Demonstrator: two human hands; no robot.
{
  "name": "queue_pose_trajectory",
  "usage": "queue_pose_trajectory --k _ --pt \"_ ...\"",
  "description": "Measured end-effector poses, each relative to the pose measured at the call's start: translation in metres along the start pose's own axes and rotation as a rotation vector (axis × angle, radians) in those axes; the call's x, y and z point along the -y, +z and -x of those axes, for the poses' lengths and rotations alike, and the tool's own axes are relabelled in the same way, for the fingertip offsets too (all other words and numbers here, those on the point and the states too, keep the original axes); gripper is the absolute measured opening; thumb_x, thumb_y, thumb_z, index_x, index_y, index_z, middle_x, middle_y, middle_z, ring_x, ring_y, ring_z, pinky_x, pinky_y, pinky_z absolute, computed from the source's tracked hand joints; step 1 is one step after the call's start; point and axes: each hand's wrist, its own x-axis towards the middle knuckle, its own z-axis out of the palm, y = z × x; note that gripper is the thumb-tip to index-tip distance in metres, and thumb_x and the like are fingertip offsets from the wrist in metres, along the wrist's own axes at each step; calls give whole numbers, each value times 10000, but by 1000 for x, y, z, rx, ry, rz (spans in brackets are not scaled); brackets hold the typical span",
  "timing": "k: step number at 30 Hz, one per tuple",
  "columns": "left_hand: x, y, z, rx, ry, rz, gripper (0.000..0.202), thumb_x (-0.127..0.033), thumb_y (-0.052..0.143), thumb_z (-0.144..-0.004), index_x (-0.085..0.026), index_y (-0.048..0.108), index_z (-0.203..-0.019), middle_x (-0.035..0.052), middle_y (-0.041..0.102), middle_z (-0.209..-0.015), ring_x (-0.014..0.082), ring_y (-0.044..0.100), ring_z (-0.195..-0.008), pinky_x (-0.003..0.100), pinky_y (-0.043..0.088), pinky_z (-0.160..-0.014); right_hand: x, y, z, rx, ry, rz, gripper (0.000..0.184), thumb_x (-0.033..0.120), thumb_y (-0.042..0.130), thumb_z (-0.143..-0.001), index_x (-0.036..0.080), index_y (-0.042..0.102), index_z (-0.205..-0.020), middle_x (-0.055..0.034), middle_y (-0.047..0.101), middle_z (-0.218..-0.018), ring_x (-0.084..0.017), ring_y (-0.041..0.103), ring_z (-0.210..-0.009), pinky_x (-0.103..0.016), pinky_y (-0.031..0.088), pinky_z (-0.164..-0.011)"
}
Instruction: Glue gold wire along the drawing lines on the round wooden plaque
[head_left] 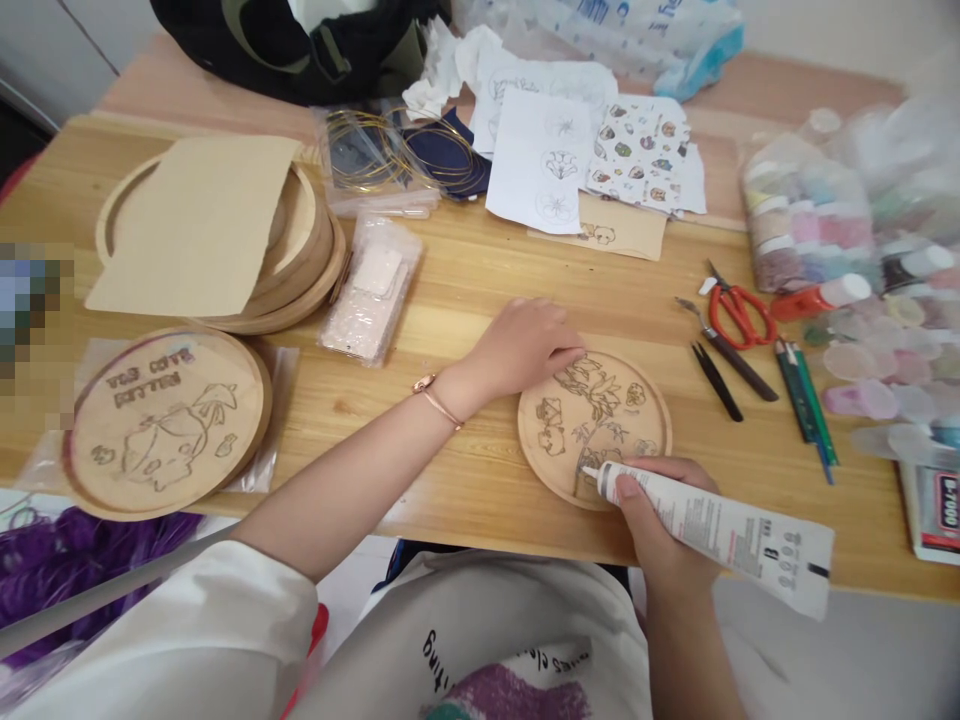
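My right hand (667,530) is closed around a white glue tube (720,525). The tube's narrow nozzle points down at the lower part of a round wooden plate (574,418), touching or just above the drawing there. Dark line drawings of leaves and small animals cover the plate's face. At the plate's upper left edge, my left hand (529,345) bends its fingers over the rim and grips it; the fingertips are partly hidden. A bracelet (439,402) circles the left wrist.
A second drawn plate (161,425) lies at left, below stacked wooden plates (300,235) topped with brown paper (195,225). Printed sheets (536,160) lie at the back. Red-handled pliers (739,315), tweezers (716,380) and several powder bottles (814,225) occupy the right.
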Motion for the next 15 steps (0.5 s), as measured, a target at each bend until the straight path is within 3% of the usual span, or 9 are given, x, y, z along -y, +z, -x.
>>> queue_pose_trajectory --k 15 --pt "2 2 0 -12 -5 17 237 -341 539 -944 -225 745 -922 41 625 -802 213 553 -854 329 354 -722 1 -1 1 13 45 -16 135 364 677 -745 236 648 -777 10 671 -726 -163 613 -629 -334 487 -621"
